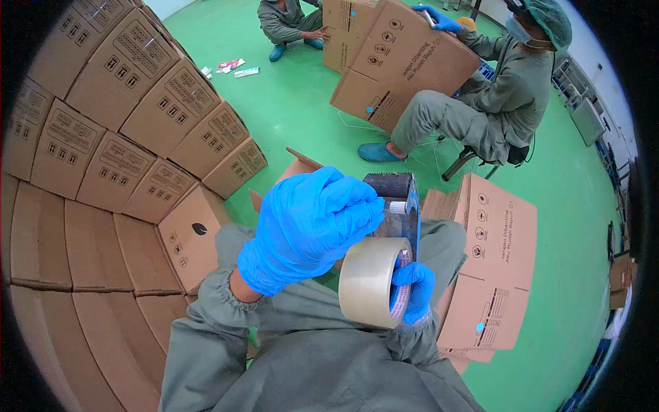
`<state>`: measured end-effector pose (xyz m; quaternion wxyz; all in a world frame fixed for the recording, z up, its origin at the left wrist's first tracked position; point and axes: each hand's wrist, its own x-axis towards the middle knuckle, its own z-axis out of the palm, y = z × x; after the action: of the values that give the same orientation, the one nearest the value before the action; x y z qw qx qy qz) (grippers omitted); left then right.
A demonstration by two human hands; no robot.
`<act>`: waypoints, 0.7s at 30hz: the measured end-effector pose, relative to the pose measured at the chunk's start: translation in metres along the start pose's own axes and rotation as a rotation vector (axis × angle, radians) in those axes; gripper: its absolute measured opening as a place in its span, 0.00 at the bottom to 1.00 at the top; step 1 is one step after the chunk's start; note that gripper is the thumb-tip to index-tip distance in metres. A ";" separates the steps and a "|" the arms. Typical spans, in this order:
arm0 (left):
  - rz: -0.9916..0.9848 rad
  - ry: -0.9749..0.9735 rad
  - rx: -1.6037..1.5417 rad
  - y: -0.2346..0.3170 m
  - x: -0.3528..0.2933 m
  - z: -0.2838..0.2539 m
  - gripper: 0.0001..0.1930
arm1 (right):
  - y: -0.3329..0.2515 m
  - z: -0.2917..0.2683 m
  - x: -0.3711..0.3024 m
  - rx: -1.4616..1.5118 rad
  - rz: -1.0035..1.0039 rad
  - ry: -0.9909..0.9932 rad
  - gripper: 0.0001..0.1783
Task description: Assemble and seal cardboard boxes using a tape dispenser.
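Note:
In front of my body, my right hand, in a blue glove, grips a tape dispenser from its right side. A wide roll of clear packing tape sits on the dispenser, and my fingers show through its core. The dispenser's dark toothed end points away from me. My left hand, also blue-gloved, is closed, its bent fingertips against the dispenser near a small white knob. What those fingers pinch, if anything, is hidden. Beneath the left hand, part of an open carton's flap shows.
Stacked cartons form a wall on the left. Flattened cartons lean beside my right knee. Ahead, a seated co-worker handles a large carton; another person crouches farther back. Small packets lie on the green floor.

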<state>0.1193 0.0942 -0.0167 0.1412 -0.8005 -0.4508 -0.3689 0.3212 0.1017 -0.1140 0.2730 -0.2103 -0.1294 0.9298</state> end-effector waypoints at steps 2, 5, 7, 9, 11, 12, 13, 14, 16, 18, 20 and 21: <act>-0.011 -0.011 -0.024 0.000 0.000 0.000 0.15 | -0.001 0.005 -0.002 0.044 0.017 -0.015 0.26; -0.078 -0.005 -0.085 0.001 -0.001 0.002 0.12 | -0.002 0.009 -0.003 0.095 0.041 -0.050 0.26; -0.100 0.027 -0.116 0.000 -0.004 0.006 0.11 | -0.002 0.008 -0.002 0.102 0.051 -0.073 0.26; -0.122 0.045 -0.142 -0.001 -0.008 0.010 0.11 | 0.000 0.007 -0.001 0.088 0.045 -0.045 0.26; -0.229 0.052 -0.173 -0.001 -0.012 0.014 0.10 | 0.001 0.005 0.001 0.088 0.055 -0.034 0.27; -0.218 0.055 -0.169 -0.002 -0.011 0.017 0.10 | 0.001 0.004 0.003 0.091 0.061 -0.034 0.27; -0.241 0.065 -0.173 -0.003 -0.012 0.018 0.10 | 0.001 0.002 0.005 0.095 0.067 -0.033 0.27; -0.217 0.084 -0.196 -0.005 -0.011 0.018 0.10 | 0.001 0.000 0.007 0.100 0.066 -0.059 0.27; -0.311 0.127 -0.194 -0.010 -0.010 0.015 0.09 | 0.002 -0.005 0.010 0.104 0.065 -0.085 0.27; -0.542 0.226 -0.286 -0.012 -0.009 0.007 0.09 | 0.004 -0.011 0.012 0.207 0.095 -0.171 0.26; -0.558 0.180 -0.301 -0.012 -0.012 -0.001 0.10 | 0.006 -0.015 0.013 0.205 0.098 -0.130 0.26; -0.562 0.166 -0.318 -0.011 -0.014 -0.004 0.10 | 0.008 -0.017 0.013 0.221 0.098 -0.102 0.25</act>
<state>0.1036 0.0894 -0.0255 -0.0566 -0.6242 -0.5774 -0.5232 0.3156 0.1043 -0.1364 0.2416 -0.1375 -0.0294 0.9601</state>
